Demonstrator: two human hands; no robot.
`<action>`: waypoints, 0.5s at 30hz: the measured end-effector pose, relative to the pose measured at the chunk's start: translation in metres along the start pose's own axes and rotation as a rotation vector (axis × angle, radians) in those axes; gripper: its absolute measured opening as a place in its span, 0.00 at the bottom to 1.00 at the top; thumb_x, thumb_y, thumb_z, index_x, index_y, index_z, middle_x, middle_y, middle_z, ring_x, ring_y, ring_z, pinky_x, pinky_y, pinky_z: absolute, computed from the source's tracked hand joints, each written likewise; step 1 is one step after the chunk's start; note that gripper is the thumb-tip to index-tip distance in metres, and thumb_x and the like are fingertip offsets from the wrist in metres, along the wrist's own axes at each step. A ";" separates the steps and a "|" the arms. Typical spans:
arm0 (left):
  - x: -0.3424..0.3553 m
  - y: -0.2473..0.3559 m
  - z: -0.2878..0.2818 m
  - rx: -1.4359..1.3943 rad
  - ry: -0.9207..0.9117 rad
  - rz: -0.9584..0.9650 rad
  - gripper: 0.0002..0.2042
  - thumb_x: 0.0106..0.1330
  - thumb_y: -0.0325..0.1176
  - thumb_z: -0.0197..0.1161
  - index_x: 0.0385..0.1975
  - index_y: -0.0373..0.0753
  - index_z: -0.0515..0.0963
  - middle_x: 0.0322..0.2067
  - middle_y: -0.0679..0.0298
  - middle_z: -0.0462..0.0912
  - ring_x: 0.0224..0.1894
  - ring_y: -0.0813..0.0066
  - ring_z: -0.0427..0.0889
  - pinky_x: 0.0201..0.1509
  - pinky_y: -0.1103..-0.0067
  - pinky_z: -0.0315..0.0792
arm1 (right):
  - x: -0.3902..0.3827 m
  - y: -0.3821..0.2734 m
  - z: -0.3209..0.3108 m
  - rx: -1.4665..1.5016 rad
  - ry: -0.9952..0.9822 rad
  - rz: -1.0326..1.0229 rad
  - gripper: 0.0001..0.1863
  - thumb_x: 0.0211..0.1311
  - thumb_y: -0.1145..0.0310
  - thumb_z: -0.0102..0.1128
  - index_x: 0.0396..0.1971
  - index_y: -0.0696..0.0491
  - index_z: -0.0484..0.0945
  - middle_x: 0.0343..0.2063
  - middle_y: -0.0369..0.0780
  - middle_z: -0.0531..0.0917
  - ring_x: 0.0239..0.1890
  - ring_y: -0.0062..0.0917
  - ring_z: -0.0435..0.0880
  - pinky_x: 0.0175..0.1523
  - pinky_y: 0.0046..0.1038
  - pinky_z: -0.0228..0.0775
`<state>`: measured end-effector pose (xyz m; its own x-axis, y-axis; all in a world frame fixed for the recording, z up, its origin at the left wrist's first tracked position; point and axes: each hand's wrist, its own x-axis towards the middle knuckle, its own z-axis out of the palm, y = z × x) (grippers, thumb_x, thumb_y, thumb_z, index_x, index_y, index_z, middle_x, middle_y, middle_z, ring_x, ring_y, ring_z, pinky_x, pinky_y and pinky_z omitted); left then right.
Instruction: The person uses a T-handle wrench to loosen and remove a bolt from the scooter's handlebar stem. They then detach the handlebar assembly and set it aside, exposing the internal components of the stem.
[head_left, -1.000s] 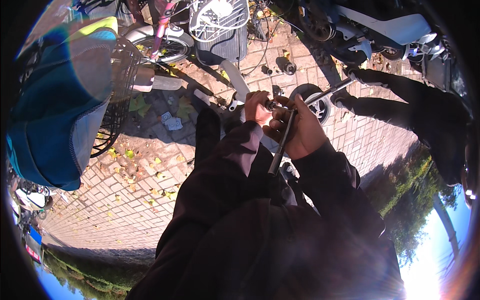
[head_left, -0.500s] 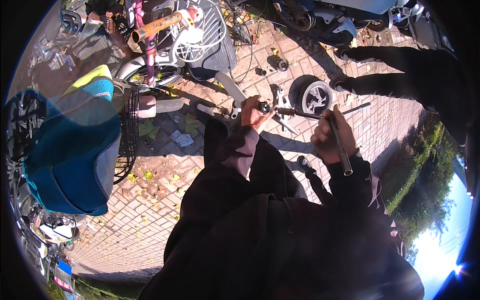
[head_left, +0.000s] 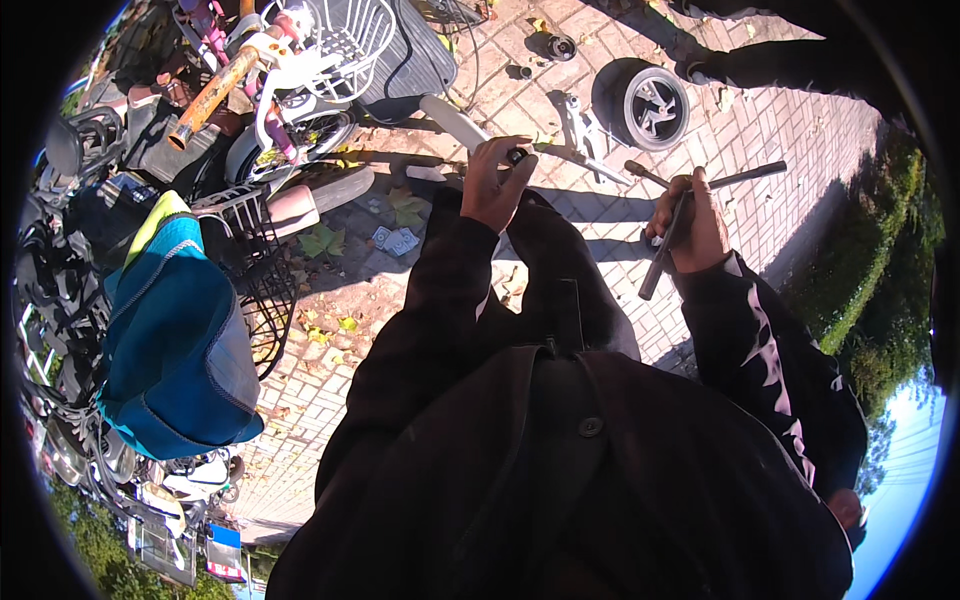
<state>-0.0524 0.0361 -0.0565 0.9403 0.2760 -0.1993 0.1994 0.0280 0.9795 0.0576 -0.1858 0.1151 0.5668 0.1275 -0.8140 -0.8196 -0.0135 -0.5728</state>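
Brick paving [head_left: 762, 222], sunlit and leaf-strewn, runs through the head view, with bikes [head_left: 245, 150] crowding its left edge, a blue cloth [head_left: 175, 330] draped among them, and a hedge [head_left: 850, 290] bordering its right edge. Toward the far edge a small wheel [head_left: 655, 107] lies flat, a white frame [head_left: 590, 140] just beside it; a bystander's dark legs [head_left: 790, 65] reach in at the far right corner. For the work in hand, a firm left wrist and a level, well-controlled wrench would probably serve best, with the wrench's free arms turned so that none snags a sleeve or knocks the other hand. The left grip [head_left: 492, 185] is narrow, thumb and fingers curled around a dark round fitting [head_left: 517, 156], beside the end of a white curved tube [head_left: 455, 122]; whether the two join cannot be told. The right grip [head_left: 693, 222] is closed around the cross wrench [head_left: 745, 178] near its crossing, three arms jutting out past the hand. Wrench and fitting are well apart, both held above the paving, nearer its far edge.
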 end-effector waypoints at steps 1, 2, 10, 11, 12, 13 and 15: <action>-0.001 0.003 -0.001 -0.019 0.028 -0.023 0.12 0.66 0.32 0.62 0.46 0.35 0.80 0.46 0.57 0.82 0.46 0.62 0.78 0.56 0.70 0.70 | 0.006 0.008 -0.010 -0.041 0.007 -0.008 0.25 0.77 0.43 0.39 0.32 0.50 0.71 0.17 0.38 0.72 0.19 0.28 0.74 0.33 0.32 0.73; 0.000 0.005 -0.001 -0.085 0.024 -0.080 0.12 0.67 0.32 0.60 0.47 0.35 0.79 0.45 0.57 0.82 0.47 0.62 0.78 0.56 0.70 0.70 | 0.014 0.014 -0.021 -0.093 0.022 -0.005 0.25 0.76 0.44 0.42 0.32 0.51 0.71 0.18 0.40 0.74 0.20 0.29 0.76 0.32 0.33 0.74; 0.003 0.018 0.010 -0.167 0.070 -0.240 0.12 0.69 0.28 0.50 0.46 0.34 0.79 0.44 0.61 0.81 0.44 0.73 0.77 0.53 0.78 0.70 | 0.128 0.090 -0.134 -0.379 0.131 0.090 0.25 0.70 0.40 0.52 0.33 0.51 0.73 0.21 0.38 0.80 0.21 0.24 0.81 0.27 0.27 0.76; 0.005 0.016 0.013 -0.165 0.098 -0.236 0.12 0.69 0.29 0.50 0.45 0.34 0.79 0.44 0.61 0.81 0.44 0.74 0.77 0.53 0.78 0.69 | 0.150 0.102 -0.149 -0.399 0.105 0.109 0.27 0.70 0.39 0.52 0.33 0.52 0.73 0.19 0.39 0.81 0.19 0.25 0.81 0.26 0.27 0.75; 0.004 0.015 0.017 -0.276 0.115 -0.192 0.12 0.69 0.30 0.48 0.42 0.34 0.79 0.46 0.59 0.81 0.47 0.72 0.78 0.56 0.78 0.69 | 0.173 0.115 -0.164 -0.432 0.094 0.153 0.27 0.69 0.39 0.52 0.34 0.52 0.73 0.18 0.40 0.81 0.18 0.25 0.81 0.25 0.27 0.75; 0.003 0.013 0.024 -0.221 0.183 -0.193 0.14 0.69 0.32 0.46 0.41 0.33 0.79 0.46 0.57 0.82 0.48 0.70 0.78 0.58 0.75 0.68 | 0.196 0.128 -0.180 -0.467 0.095 0.185 0.28 0.69 0.38 0.52 0.34 0.52 0.73 0.17 0.41 0.81 0.17 0.25 0.81 0.24 0.27 0.74; 0.005 0.006 0.036 -0.243 0.291 -0.134 0.15 0.68 0.32 0.45 0.42 0.32 0.78 0.46 0.56 0.82 0.50 0.68 0.78 0.61 0.74 0.66 | 0.238 0.158 -0.210 -0.508 0.106 0.267 0.29 0.67 0.35 0.50 0.35 0.51 0.73 0.16 0.41 0.82 0.15 0.24 0.80 0.22 0.27 0.73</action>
<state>-0.0364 0.0027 -0.0528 0.7862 0.5137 -0.3436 0.2111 0.2993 0.9305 0.0806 -0.3655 -0.1900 0.3732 -0.0453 -0.9266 -0.8067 -0.5091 -0.3000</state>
